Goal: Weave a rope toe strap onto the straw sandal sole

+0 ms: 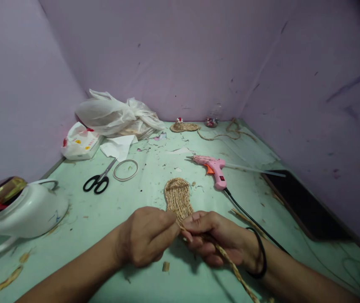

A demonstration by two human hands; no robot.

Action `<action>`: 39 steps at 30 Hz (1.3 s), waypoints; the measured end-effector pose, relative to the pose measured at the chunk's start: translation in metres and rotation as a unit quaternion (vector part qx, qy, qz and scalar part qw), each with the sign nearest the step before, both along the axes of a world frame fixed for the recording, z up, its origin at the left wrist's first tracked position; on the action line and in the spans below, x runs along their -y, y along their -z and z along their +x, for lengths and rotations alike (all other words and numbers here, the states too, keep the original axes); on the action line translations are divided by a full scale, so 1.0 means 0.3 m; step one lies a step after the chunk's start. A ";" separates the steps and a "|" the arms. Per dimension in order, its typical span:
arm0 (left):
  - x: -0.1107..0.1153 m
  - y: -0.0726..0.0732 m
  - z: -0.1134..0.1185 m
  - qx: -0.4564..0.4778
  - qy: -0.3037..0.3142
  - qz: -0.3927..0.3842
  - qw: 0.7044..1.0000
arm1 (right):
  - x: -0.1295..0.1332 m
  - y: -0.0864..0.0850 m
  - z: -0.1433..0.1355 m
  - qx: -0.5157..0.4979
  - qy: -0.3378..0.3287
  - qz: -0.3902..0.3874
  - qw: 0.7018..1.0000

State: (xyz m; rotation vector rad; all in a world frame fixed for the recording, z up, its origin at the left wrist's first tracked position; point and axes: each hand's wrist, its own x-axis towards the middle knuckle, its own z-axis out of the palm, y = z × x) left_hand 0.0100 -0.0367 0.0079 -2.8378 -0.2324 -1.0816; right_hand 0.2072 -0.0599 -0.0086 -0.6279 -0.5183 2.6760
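A woven straw sole (pixel 178 195) lies low in the middle of the view, its near end between my two hands. My left hand (pixel 150 235) is closed at the sole's near left edge, its fingertips pinching there. On the other side, my right hand (pixel 213 237), with a black band on the wrist, pinches the braided straw cord (pixel 235 269) close to the sole. From under that hand the cord trails down to the bottom edge. The fingertips of both hands nearly meet and hide the sole's near end.
A pink glue gun (pixel 213 166) lies right of centre, near a dark tablet-like slab (pixel 306 206). Scissors (pixel 99 179), a ring (pixel 125 170) and a white pot (pixel 31 210) are at left. Behind are a plastic bag (pixel 116 113), a finished-looking slipper (pixel 184 126) and a bead jar (pixel 212 122).
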 end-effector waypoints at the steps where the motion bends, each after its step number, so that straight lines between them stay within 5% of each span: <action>1: -0.005 0.007 -0.003 0.005 -0.003 -0.001 1.000 | -0.003 -0.001 0.001 -0.027 -0.011 -0.033 0.999; 4: -0.013 0.012 0.001 0.035 -0.034 -0.075 0.996 | -0.016 0.004 0.008 -0.103 -0.016 -0.091 0.990; 7: -0.003 -0.003 0.024 0.122 -0.103 -0.262 0.952 | -0.028 0.012 0.013 -0.122 -0.011 -0.103 0.987; 11: 0.028 -0.029 0.066 0.141 -0.129 -0.593 0.782 | -0.021 0.007 0.005 -0.063 0.001 -0.087 0.994; 13: 0.041 -0.034 0.083 0.148 -0.140 -0.682 0.703 | -0.009 -0.006 -0.009 -0.007 0.038 -0.038 0.999; 15: 0.046 -0.032 0.093 0.152 -0.159 -0.714 0.664 | 0.006 -0.021 -0.025 0.051 0.092 0.037 0.994; 19: 0.043 -0.017 0.091 0.125 -0.181 -0.694 0.686 | 0.025 -0.034 -0.044 0.087 0.142 0.097 0.981; 25: 0.063 -0.020 0.076 0.108 -0.133 -0.500 0.849 | 0.023 -0.009 -0.029 -0.017 0.021 -0.035 0.999; 28: 0.071 -0.028 0.077 0.110 -0.121 -0.458 0.874 | 0.027 -0.006 -0.028 0.023 0.015 0.043 0.999; 31: 0.052 -0.029 0.069 0.106 -0.165 -0.481 0.854 | 0.037 -0.028 -0.034 0.175 0.110 0.249 0.946; 34: 0.014 -0.021 0.050 0.144 -0.217 -0.510 0.820 | 0.042 -0.055 -0.036 0.296 0.134 0.344 0.881; 39: -0.012 0.005 0.047 0.229 -0.165 -0.708 0.647 | 0.037 -0.043 -0.042 0.370 0.144 0.340 0.852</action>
